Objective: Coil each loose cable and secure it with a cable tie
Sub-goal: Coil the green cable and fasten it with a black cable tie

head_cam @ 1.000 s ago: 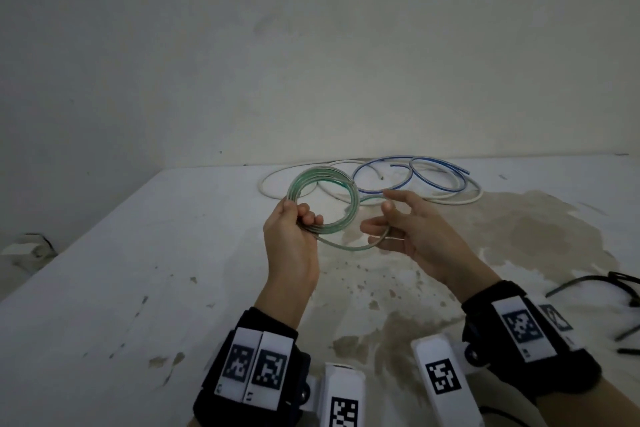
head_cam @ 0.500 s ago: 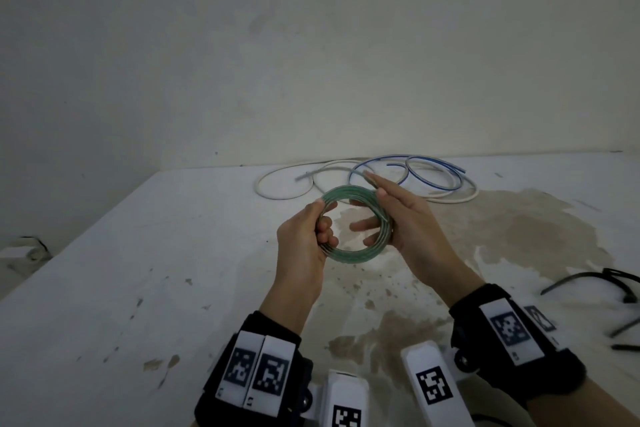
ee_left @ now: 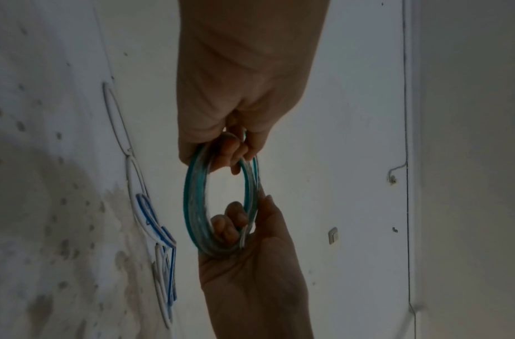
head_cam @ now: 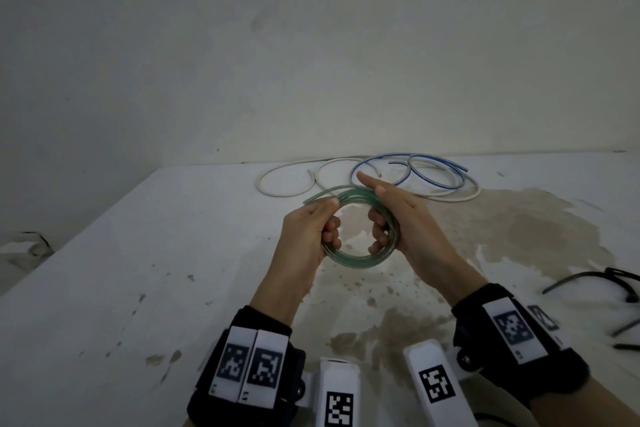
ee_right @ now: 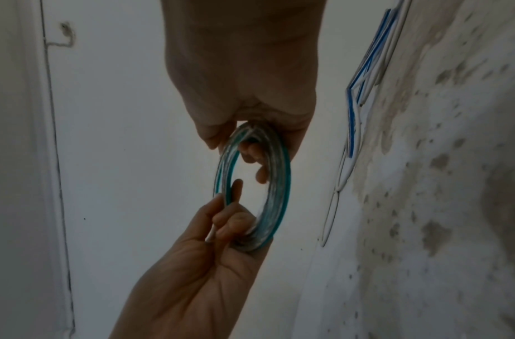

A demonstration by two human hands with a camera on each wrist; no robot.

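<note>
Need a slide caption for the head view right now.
Left hand and right hand grip a coiled green cable above the stained table; white and blue cables lie behind.

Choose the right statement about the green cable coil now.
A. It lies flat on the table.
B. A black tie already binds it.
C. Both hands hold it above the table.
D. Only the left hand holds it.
C: the left hand and the right hand grip opposite sides of the green cable coil, lifted off the table.
</note>
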